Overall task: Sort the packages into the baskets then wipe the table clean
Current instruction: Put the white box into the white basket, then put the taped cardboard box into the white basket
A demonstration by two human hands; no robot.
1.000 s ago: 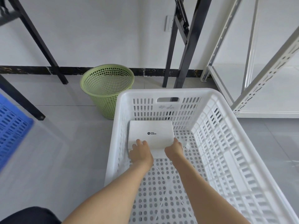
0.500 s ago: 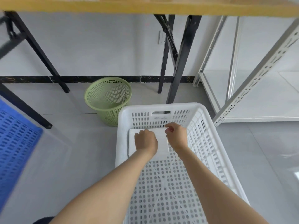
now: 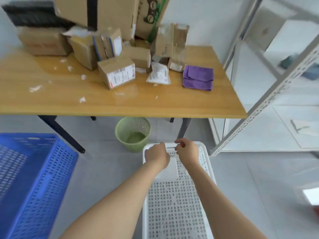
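Raised since earlier were left hand (image 3: 156, 156) and right hand (image 3: 187, 152); the white package (image 3: 168, 171) was left flat at the white basket's (image 3: 174, 204) far end, presumably sparing room. Right fingers (image 3: 180, 145) were loosely curled, empty; the left's grip could not be told.

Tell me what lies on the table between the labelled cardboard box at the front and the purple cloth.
A white mailer bag lies between the cardboard box and the purple cloth, in the head view.
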